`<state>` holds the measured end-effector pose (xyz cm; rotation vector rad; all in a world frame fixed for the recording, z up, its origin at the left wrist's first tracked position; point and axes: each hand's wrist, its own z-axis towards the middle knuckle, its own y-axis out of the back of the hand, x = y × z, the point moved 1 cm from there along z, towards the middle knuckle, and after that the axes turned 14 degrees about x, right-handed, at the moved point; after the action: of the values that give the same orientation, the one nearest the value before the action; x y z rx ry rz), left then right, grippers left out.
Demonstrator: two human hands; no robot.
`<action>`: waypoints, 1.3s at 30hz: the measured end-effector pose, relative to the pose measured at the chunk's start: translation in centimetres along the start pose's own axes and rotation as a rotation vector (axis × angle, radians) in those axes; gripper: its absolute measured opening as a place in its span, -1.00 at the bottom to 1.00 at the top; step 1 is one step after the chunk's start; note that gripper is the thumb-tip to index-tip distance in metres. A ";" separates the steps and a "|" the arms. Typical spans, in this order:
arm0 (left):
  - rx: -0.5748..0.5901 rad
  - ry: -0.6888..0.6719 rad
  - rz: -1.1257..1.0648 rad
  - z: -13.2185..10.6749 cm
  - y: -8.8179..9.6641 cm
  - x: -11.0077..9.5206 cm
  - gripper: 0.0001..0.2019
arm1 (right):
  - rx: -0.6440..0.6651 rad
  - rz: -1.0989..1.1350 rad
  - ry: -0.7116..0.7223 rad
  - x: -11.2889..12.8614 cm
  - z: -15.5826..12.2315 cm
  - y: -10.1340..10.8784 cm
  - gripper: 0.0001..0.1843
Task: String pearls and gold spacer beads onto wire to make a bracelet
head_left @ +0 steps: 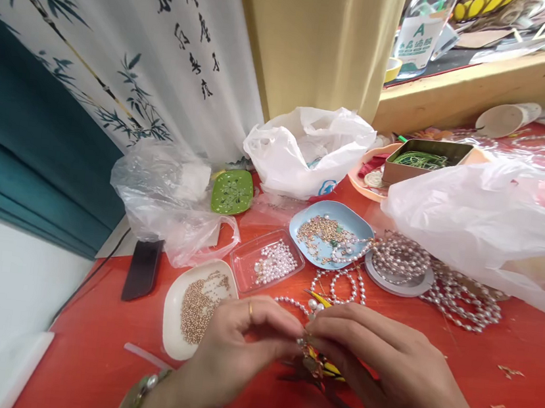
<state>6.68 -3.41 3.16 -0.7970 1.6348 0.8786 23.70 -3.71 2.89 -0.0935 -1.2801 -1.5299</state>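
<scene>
Left hand (236,338) is recorded low in the view, thumb and fingers closed narrowly on a small beaded piece (304,342). A thin ring (250,307) is worn on one finger and a beaded bracelet (145,387) at the wrist. The right hand (382,363) is met fingertip to fingertip with it, pinched shut on the same piece from the other side. The piece is held just above the red table (507,352), between the two hands, near the front edge.

A yellow-handled tool (326,368) is seen directly beneath the fingertips; whether it is gripped or only lying there cannot be told. A pearl strand (290,302) is laid on the table just behind the fingers.

Behind the left hand, a white oval dish (173,304) of gold-coloured beads is noted, with a clear tray (250,257) of pearls just beside it. A blue dish (336,210) of mixed gold and pearl beads is set further back. To its right a spool (400,256) wound with pearl chain is placed, with loose pearl chain (464,300) trailing beside it.

A black phone (142,269) is lying at the left edge, next to a clear plastic bag (154,196). A green dish (232,191), a white plastic bag (309,149) and a metal tin (427,160) are ranged along the back.
</scene>
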 end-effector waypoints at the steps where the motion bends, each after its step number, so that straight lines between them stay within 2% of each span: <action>1: 0.013 -0.068 0.096 -0.1 0.1 0.0 -0.94 | 0.013 0.026 -0.021 0.0 0.1 0.0 -0.80; 4: 0.045 -0.235 0.309 -0.5 0.4 0.0 -0.84 | 0.074 0.133 -0.090 -0.2 0.2 0.1 -0.86; 6: 0.056 -0.286 0.375 -0.5 0.5 0.0 -0.81 | 0.110 0.197 -0.133 -0.3 0.2 0.1 -0.85; 10: 0.101 -0.279 0.438 -0.3 0.5 -0.1 -0.82 | 0.207 0.311 -0.245 -0.5 0.2 0.3 -0.85; 16: 0.143 -0.286 0.429 -0.3 0.5 0.4 -0.77 | 0.363 0.647 -0.437 -0.4 0.4 0.5 -0.86; 25: 0.054 -0.447 0.698 -0.6 0.3 0.6 -0.61 | 0.402 1.055 -0.500 -1.2 0.1 0.0 -0.83; 27: 0.004 -0.456 0.751 -0.7 0.3 0.7 -0.63 | 0.386 1.152 -0.530 -1.3 0.1 0.0 -0.87; 30: 0.025 -0.441 0.755 -0.7 0.0 0.5 -0.63 | 0.379 1.242 -0.592 -1.0 0.1 0.0 -0.89; 34: -0.023 -0.346 0.706 -0.6 -0.5 -0.3 -0.84 | 0.398 1.254 -0.613 -0.5 0.1 0.1 -0.86; 36: -0.032 -0.340 0.730 -0.5 -0.6 -0.4 -0.88 | 0.388 1.238 -0.637 -0.4 0.1 0.1 -0.87; 39: -0.038 -0.540 0.832 -0.3 -0.6 -0.2 -0.77 | 0.374 1.206 -0.671 -0.4 0.1 -0.2 -0.88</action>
<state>7.13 -3.97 3.26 0.1593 1.4355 1.5416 23.67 -3.39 2.57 -1.0015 -1.5315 -0.1904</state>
